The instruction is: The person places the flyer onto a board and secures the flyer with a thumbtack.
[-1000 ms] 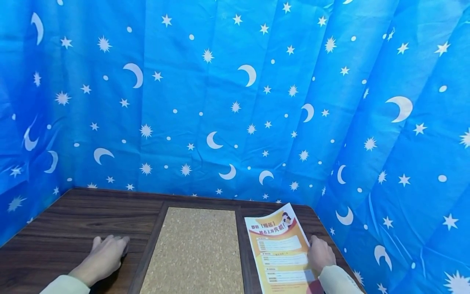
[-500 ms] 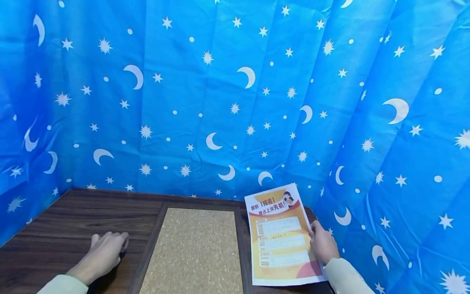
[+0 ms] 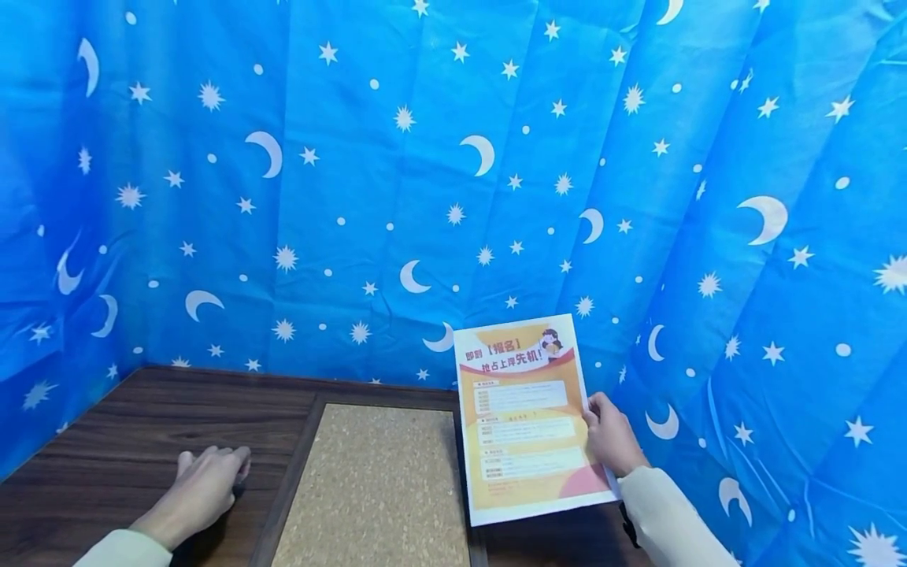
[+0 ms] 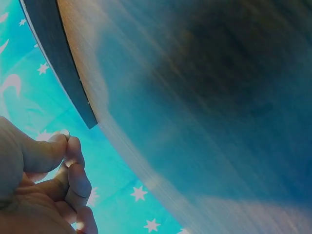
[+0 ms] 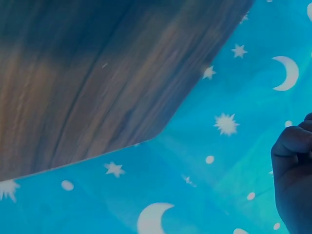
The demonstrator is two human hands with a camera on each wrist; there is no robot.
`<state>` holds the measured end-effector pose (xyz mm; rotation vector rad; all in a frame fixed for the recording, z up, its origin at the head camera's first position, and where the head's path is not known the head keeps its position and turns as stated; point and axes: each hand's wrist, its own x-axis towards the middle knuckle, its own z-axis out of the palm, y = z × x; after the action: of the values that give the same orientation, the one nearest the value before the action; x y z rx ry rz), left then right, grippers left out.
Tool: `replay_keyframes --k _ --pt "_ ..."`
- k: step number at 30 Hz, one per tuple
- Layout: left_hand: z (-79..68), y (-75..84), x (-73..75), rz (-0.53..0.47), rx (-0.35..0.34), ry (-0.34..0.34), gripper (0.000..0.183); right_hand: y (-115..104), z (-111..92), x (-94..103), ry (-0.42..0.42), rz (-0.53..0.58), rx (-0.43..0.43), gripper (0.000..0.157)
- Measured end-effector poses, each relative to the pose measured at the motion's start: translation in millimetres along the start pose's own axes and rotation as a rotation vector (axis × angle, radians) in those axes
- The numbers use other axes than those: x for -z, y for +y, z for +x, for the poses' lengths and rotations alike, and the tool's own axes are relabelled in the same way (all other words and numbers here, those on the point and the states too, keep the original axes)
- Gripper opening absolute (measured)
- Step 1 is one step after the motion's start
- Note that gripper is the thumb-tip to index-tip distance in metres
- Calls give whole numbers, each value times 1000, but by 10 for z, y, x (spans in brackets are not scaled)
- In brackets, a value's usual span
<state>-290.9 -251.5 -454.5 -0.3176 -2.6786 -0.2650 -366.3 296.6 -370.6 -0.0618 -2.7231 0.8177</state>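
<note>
Centrally, a printed sheet (image 3: 520,429) is held up over the right part of the wooden table (image 3: 212,409), its top seen against the blue curtain (image 3: 354,157); from my remote post I read its lower edge as clear of the tabletop. The right hand (image 3: 615,439) grips it at the right edge alone, fingers closed on the paper; my right wrist view shows bent fingers but not the sheet. Just left of the sheet lies the cork board (image 3: 375,480), whose dark border (image 3: 298,453) the sheet partly overlaps in my head view.

Risks, as I judge them: the unsupported left side could sag or swing, since one edge bears all the weight; a looser pinch could let the paper slip, a harder one crease it.

Pose: the right forearm reaches in from the lower right. The left hand (image 3: 198,496), left of the board, lies back upward, fingers bent, thumb tip at the index finger; a pale spot there is too small to identify, so I cannot tell whether anything is pinched.
</note>
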Motion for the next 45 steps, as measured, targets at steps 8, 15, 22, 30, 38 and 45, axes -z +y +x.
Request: replay_keyframes --k 8,15,22,30,38,45 --pt "-21 -8 35 21 9 -28 36 -240 -48 -367 -47 28 25 6" --pt "-22 -30 76 37 0 -11 37 -329 -158 -639 -90 69 76 4" --pt "12 4 63 25 14 -33 36 -449 -247 -836 -108 54 72 4" --pt "41 52 15 18 7 0 37 -514 -418 -1069 -166 55 99 8" --pt "69 125 16 26 17 -10 36 -477 -527 -1226 -279 123 148 23" --pt "91 181 -7 15 31 0 38 -480 -603 -1356 -372 178 141 43"
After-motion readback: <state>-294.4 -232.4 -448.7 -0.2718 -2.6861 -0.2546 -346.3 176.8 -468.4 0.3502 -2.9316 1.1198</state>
